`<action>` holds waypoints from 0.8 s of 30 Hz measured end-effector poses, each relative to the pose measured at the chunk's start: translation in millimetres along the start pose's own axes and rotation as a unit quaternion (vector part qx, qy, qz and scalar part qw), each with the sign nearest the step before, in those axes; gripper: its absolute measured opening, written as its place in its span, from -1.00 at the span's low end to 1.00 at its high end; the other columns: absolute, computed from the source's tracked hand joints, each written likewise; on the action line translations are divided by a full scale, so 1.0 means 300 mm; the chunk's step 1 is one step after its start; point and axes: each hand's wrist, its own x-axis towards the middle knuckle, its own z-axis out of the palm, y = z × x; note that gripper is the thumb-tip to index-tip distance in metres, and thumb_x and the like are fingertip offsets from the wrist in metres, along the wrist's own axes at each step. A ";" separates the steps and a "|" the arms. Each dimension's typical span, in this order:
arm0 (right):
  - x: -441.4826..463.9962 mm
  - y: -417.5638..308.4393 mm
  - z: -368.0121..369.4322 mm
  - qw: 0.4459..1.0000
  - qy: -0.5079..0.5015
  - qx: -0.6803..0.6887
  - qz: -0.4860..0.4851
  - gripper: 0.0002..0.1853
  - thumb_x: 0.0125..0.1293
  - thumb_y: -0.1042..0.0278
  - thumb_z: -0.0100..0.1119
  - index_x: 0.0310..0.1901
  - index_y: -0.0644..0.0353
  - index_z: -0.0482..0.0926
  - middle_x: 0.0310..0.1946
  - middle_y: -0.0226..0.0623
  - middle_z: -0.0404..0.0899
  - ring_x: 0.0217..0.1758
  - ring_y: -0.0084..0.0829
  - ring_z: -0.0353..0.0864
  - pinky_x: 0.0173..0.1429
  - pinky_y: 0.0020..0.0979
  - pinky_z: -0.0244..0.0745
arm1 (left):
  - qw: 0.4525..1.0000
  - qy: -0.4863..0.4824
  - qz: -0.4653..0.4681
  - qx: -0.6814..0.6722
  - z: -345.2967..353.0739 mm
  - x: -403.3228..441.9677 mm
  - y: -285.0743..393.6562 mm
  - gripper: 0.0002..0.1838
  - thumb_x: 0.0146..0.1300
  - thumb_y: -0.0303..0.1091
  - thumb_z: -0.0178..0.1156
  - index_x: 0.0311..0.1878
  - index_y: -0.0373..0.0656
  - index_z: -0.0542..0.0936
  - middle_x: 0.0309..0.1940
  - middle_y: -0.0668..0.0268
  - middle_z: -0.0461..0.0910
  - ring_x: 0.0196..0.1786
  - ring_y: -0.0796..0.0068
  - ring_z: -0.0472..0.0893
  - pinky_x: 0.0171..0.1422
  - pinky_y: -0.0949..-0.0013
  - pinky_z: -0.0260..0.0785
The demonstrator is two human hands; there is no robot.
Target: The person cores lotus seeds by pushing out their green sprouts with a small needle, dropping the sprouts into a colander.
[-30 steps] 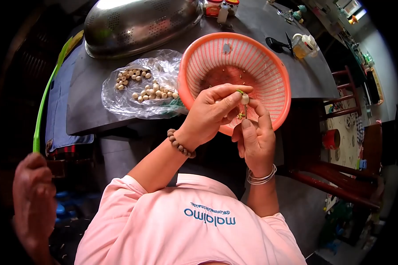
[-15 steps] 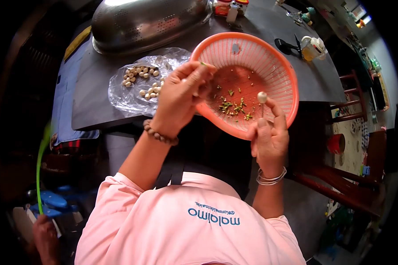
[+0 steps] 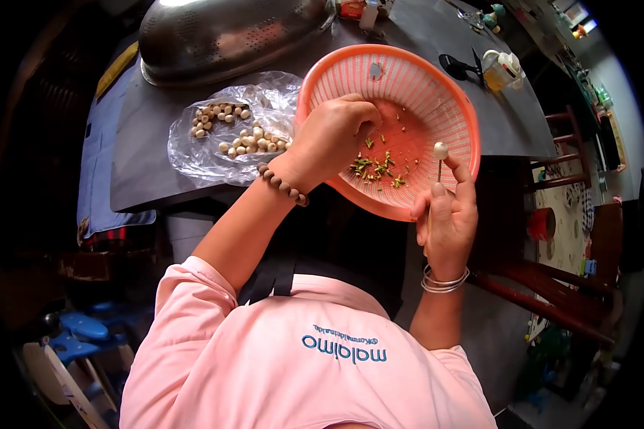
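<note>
Over the left part of the orange plastic basket (image 3: 471, 114) is my left hand (image 3: 340, 132), its fingers curled together and pointing down; what they hold, if anything, is hidden. My right hand (image 3: 447, 211), at the basket's right rim, grips a thin metal stick (image 3: 439, 170) upright, with a round white seed (image 3: 441, 150) on its tip. Small green and yellowish bits (image 3: 379, 168) lie scattered on the basket's bottom. Left of the basket, a clear plastic bag (image 3: 186, 154) lies open with several pale round seeds (image 3: 250, 141) on it.
An upturned metal colander (image 3: 229, 36) stands at the back left of the dark table (image 3: 147, 129). Jars stand behind the basket. A black-handled item (image 3: 458, 68) and a clear jug (image 3: 499, 71) are at the back right. Wooden chairs stand right, a blue stool (image 3: 82, 329) lower left.
My left hand went left away from the seed, then back over the basket. My right hand moved right with the stick and seed. Another person's hand with a green stalk left view at the left.
</note>
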 end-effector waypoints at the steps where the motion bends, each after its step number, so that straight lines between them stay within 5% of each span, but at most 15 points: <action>1: 0.000 0.002 -0.001 1.000 0.002 0.005 0.004 -0.59 0.28 0.50 -0.22 0.18 0.27 0.14 -0.66 -0.45 0.40 -0.76 -0.80 0.16 -0.72 -0.75 0.08 | 1.000 0.009 0.013 -0.006 0.013 -0.001 -0.012 -0.88 0.05 -0.58 0.13 -0.31 -0.24 0.55 -0.41 0.20 0.51 -0.38 0.26 0.55 -0.30 0.37 0.40; 6: 0.001 0.002 0.001 1.000 0.001 0.011 0.010 -0.59 0.28 0.50 -0.21 0.18 0.27 0.15 -0.66 -0.47 0.39 -0.75 -0.81 0.17 -0.71 -0.75 0.08 | 0.998 0.005 -0.026 -0.056 0.018 0.000 0.002 -0.83 0.08 -0.58 0.12 -0.23 -0.22 0.57 -0.43 0.20 0.53 -0.41 0.25 0.55 -0.30 0.35 0.40; 9: -0.001 -0.008 0.006 1.000 -0.003 0.002 0.019 -0.58 0.28 0.50 -0.21 0.19 0.27 0.15 -0.65 -0.48 0.39 -0.73 -0.81 0.18 -0.69 -0.76 0.08 | 0.998 0.035 0.043 0.025 0.027 -0.004 -0.017 -0.82 0.08 -0.56 0.14 -0.21 -0.24 0.56 -0.45 0.21 0.53 -0.45 0.25 0.54 -0.32 0.36 0.39; 12: -0.004 -0.011 0.002 1.000 -0.013 -0.007 0.015 -0.58 0.27 0.51 -0.20 0.19 0.27 0.16 -0.64 -0.47 0.40 -0.70 -0.80 0.22 -0.66 -0.74 0.13 | 0.998 0.036 0.037 -0.024 0.037 -0.011 -0.001 -0.81 0.15 -0.49 0.13 -0.15 -0.25 0.54 -0.53 0.34 0.49 -0.54 0.48 0.48 -0.43 0.50 0.32; 14: -0.003 -0.002 0.004 1.000 -0.022 -0.008 0.001 -0.58 0.27 0.51 -0.19 0.18 0.27 0.17 -0.64 -0.47 0.41 -0.68 -0.78 0.26 -0.63 -0.72 0.17 | 0.923 -0.090 -0.152 -0.341 0.014 -0.024 0.064 -0.79 0.23 -0.41 0.09 -0.10 -0.28 0.51 -0.53 0.47 0.42 -0.56 0.73 0.36 -0.51 0.66 0.18; 15: -0.003 0.006 0.008 0.997 -0.005 -0.067 -0.036 -0.59 0.27 0.50 -0.17 0.17 0.27 0.19 -0.64 -0.46 0.42 -0.66 -0.75 0.30 -0.60 -0.68 0.22 | 0.882 -0.115 -0.174 -0.423 0.014 -0.033 0.084 -0.74 0.28 -0.35 0.04 -0.04 -0.30 0.47 -0.51 0.54 0.38 -0.55 0.86 0.27 -0.53 0.74 0.08; 18: -0.002 0.026 0.023 0.985 0.027 -0.150 -0.086 -0.60 0.25 0.51 -0.09 0.14 0.25 0.25 -0.67 -0.39 0.42 -0.63 -0.64 0.41 -0.52 -0.55 0.33 | 0.816 -0.118 -0.194 -0.532 0.016 -0.053 0.130 -0.71 0.28 -0.34 0.05 0.01 -0.30 0.44 -0.47 0.51 0.43 -0.55 0.84 0.28 -0.53 0.72 0.10; 24: -0.010 0.041 0.042 0.952 0.027 -0.264 -0.153 -0.60 0.22 0.54 -0.02 0.12 0.24 0.27 -0.56 -0.25 0.50 -0.57 -0.52 0.51 -0.43 -0.47 0.42 | 0.796 -0.032 -0.191 -0.574 0.060 -0.063 0.154 -0.75 0.20 -0.45 0.13 -0.06 -0.29 0.44 -0.36 0.43 0.53 -0.44 0.82 0.45 -0.42 0.78 0.26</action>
